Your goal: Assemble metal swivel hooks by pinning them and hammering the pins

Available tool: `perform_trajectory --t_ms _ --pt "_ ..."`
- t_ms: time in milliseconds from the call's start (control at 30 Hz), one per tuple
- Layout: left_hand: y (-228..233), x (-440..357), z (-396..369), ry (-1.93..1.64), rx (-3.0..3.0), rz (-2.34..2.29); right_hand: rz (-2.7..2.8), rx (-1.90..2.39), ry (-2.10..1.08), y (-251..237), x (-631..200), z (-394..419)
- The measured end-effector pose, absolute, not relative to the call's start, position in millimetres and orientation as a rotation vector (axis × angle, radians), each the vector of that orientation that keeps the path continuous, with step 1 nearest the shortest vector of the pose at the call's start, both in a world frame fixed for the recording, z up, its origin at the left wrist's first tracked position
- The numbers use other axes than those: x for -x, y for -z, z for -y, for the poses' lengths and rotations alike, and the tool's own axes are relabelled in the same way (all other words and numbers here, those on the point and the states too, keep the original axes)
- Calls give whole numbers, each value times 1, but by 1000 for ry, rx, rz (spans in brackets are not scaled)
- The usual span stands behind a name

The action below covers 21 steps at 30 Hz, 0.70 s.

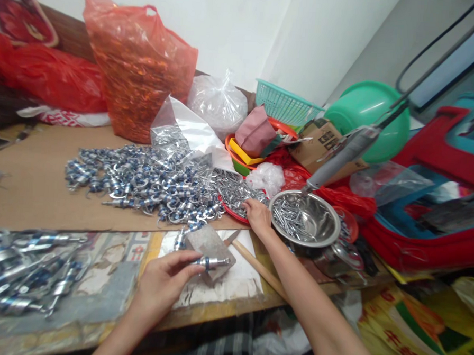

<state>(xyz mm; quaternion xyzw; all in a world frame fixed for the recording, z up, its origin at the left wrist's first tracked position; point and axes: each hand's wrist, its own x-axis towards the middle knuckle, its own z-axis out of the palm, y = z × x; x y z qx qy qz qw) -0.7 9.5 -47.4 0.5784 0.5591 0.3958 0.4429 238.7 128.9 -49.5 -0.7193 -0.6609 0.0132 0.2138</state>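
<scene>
My left hand [163,279] pinches a silvery expansion bolt [212,262] with a blue band between thumb and fingers. It holds the bolt level over a grey metal block [205,241], which rests on a white sheet [251,284]. My right hand [257,217] reaches to a red plate [235,215] heaped with small silvery metal pieces [240,192]. Its fingertips are drawn together among the pieces, and what they hold is too small to make out. Beside the block lies a hammer, its wooden handle [261,269] passing under my right forearm.
A big heap of blue-banded hook bolts [141,180] covers the cardboard behind, with more bolts [29,272] at front left. Right of my hand stands a steel bowl [325,224] of nail-like pins, below a grey lever handle [341,156]. Red bags [139,71] line the wall.
</scene>
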Motion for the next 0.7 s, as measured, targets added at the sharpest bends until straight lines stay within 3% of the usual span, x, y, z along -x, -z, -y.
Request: perform_trajectory --t_ms 233,400,700 --pt "46 0 -8 -1023 -1290 -1374 1798 1713 -316 33 -208 -100" --pt "47 -4 -9 -1105 -1070 -1242 1892 1285 -609 21 -168 -42" --pt "51 -3 -11 -1109 -1129 -1246 2153 937 -429 15 -159 -16"
